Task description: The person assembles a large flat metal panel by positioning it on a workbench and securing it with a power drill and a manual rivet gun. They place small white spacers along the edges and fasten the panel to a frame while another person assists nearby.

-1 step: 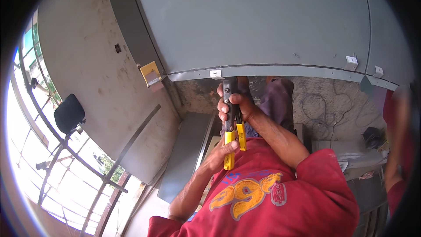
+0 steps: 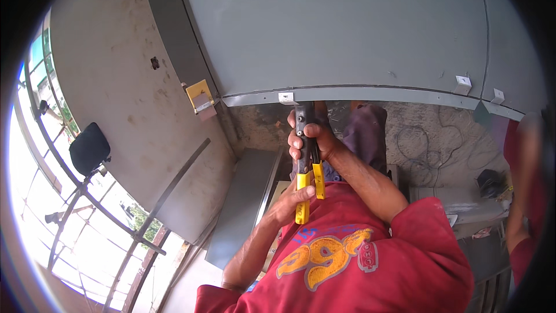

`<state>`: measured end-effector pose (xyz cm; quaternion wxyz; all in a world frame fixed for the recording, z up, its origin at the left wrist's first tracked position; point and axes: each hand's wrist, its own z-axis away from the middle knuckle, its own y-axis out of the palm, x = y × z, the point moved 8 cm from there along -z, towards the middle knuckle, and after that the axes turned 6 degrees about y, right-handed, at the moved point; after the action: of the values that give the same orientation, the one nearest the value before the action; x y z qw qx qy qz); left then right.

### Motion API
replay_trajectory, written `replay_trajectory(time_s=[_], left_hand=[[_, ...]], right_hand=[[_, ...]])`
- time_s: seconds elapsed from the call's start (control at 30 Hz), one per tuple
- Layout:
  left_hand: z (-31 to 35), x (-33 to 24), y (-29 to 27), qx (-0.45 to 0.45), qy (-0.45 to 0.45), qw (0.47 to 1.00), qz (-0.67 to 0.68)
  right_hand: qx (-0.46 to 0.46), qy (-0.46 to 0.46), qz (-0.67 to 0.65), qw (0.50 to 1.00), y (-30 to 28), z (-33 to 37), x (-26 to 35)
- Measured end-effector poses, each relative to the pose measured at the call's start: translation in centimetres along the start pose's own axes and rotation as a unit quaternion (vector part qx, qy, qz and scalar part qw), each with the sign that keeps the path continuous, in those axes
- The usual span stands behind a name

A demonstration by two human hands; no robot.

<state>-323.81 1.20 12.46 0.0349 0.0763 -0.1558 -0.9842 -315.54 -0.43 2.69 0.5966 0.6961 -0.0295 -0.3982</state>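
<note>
I record one hand tool of black metal with yellow-sleeved handles [image 2: 304, 161], located in the grasp of both hands. Its long axis runs fore and aft from the wearer's red cloth shirt [image 2: 405, 255]: the dark head points forward, to the edge of the large flat grey metal panel [image 2: 347, 29], and the two handles point back. I find the right hand [image 2: 326, 141] grasping the black body, fingers wrapped round it, and the left hand [image 2: 291, 202] grasping one yellow handle, thumb laid across it. The handles stand slightly apart. I cannot tell whether the head touches the panel. Counted: three small white angled brackets [image 2: 286, 98], one just ahead of the right fingers, two well to their right; one square yellow plate [image 2: 200, 89], forward and left of the fingers; one rounded black pad [image 2: 90, 148], well left. Thin dark cable [image 2: 425, 159] lies looped on the floor [image 2: 405, 119], right of the right fingers.
</note>
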Motion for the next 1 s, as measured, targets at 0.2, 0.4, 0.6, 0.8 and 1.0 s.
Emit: replay_trajectory(time_s=[0.2,0.4,0.6,0.8,1.0], left_hand=[[-1.7,1.4,-1.6,0.098,0.015,0.994,0.052],[-1.7,1.3,-1.0,0.097,0.006,0.995,0.023],[-0.5,1.6,-0.6,0.147,-0.001,0.986,0.084],[-0.9,1.0,-0.4,0.175,0.052,0.982,0.049],[-2.4,1.5,-1.9,0.127,0.049,0.988,0.073]], right_hand=[[-0.128,-0.067,0.127,0.981,0.5,0.7,1.1],[-0.406,-0.056,0.557,0.722,4.0,5.2,0.6],[-0.493,-0.009,0.541,0.681,4.4,5.7,0.0],[-0.576,0.003,0.601,0.554,5.0,5.9,0.6],[-0.606,-0.02,0.584,0.54,4.6,5.5,1.1]])
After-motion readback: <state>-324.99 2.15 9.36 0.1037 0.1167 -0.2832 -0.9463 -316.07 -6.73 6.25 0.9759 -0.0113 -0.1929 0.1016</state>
